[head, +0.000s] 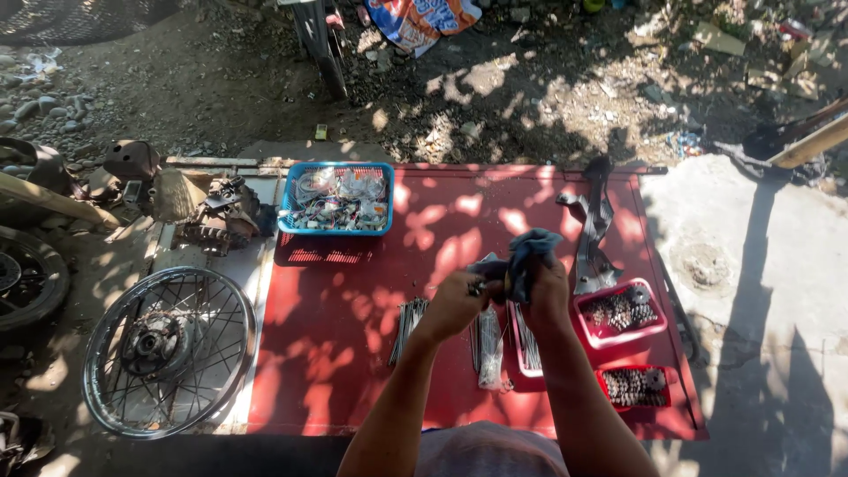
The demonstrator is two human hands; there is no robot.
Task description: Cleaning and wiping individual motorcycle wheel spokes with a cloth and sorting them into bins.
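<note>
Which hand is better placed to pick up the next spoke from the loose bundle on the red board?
Probably left: the left hand hangs nearest the loose bundle of metal spokes; the right hand grips a blue cloth.

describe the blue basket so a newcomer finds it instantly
Start at the big red panel lying flat on the ground. At its far left corner sits the blue basket, rectangular with slotted walls, filled with pale small parts. The small trays near the right hand are red.
</note>
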